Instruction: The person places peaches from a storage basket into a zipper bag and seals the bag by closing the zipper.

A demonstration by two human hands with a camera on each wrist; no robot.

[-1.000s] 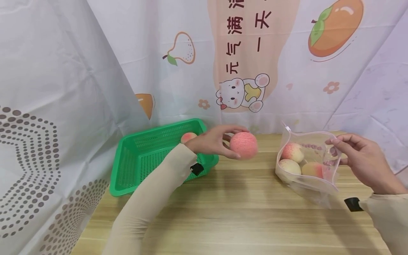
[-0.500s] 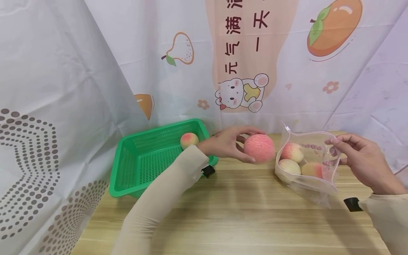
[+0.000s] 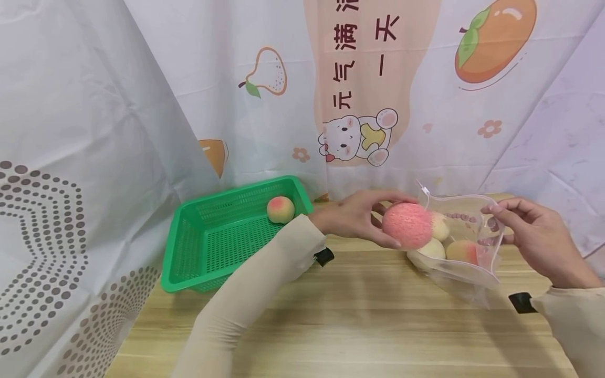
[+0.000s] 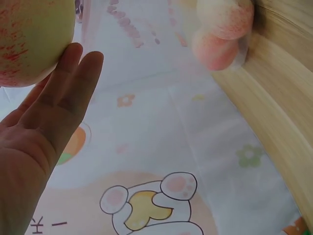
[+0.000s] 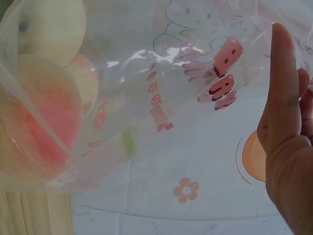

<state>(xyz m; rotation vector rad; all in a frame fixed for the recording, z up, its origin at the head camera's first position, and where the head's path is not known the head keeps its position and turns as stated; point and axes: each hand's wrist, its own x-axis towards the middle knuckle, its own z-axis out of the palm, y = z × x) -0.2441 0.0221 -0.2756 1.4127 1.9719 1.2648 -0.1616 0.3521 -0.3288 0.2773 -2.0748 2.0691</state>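
My left hand (image 3: 352, 216) grips a pinkish-red peach (image 3: 406, 226) between thumb and fingers, at the left side of the bag's opening. In the left wrist view that peach (image 4: 34, 39) shows a pale yellow side with red streaks. My right hand (image 3: 543, 236) pinches the right edge of a clear zip bag (image 3: 472, 275), keeping its mouth spread. Several peaches lie inside the bag, among them a yellow-and-pink peach (image 3: 462, 252); the held peach partly hides the others. Through the plastic, the right wrist view shows the bagged peaches (image 5: 44, 117) close up.
Left on the wooden table (image 3: 350, 315) stands a green plastic basket (image 3: 177, 249), with one peach (image 3: 281, 210) in its right back corner. A printed white curtain (image 3: 264, 131) hangs behind the table. The bag's zip slider (image 3: 425, 190) sticks up at its back left corner.
My left hand has carried the peach rightward from beside the basket to the bag's opening. The basket's peach has come into full view. My right hand and the bag stay put.
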